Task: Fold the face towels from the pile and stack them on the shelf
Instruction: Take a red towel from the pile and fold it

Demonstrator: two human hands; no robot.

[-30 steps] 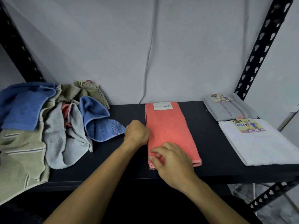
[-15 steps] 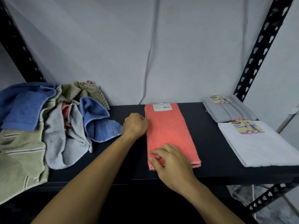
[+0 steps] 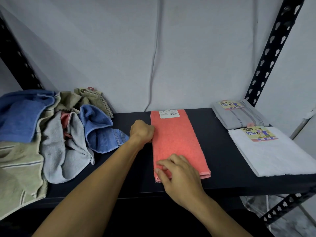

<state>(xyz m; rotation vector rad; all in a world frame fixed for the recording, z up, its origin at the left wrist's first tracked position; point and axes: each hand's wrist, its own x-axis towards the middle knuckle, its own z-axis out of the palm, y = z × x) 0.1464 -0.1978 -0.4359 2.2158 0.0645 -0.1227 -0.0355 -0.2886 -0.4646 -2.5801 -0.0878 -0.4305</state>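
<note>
A coral face towel (image 3: pixel 176 139), folded into a long strip with a white label at its far end, lies in the middle of the black shelf (image 3: pixel 222 178). My left hand (image 3: pixel 142 132) is curled at the strip's left edge, about halfway along; its fingertips are hidden. My right hand (image 3: pixel 177 173) rests on the near left corner, pinching the towel's edge with thumb and fingers. A loose pile of towels (image 3: pixel 51 134) in blue, grey, olive and pink sits at the left.
A folded grey striped towel (image 3: pixel 239 117) and a folded white towel (image 3: pixel 273 154), both labelled, lie at the right. Black perforated uprights (image 3: pixel 273 48) frame the shelf. A grey wall with a cable (image 3: pixel 153 65) stands close behind.
My left hand has slid farther along the towel's left edge, away from me. My right hand stays at the near corner.
</note>
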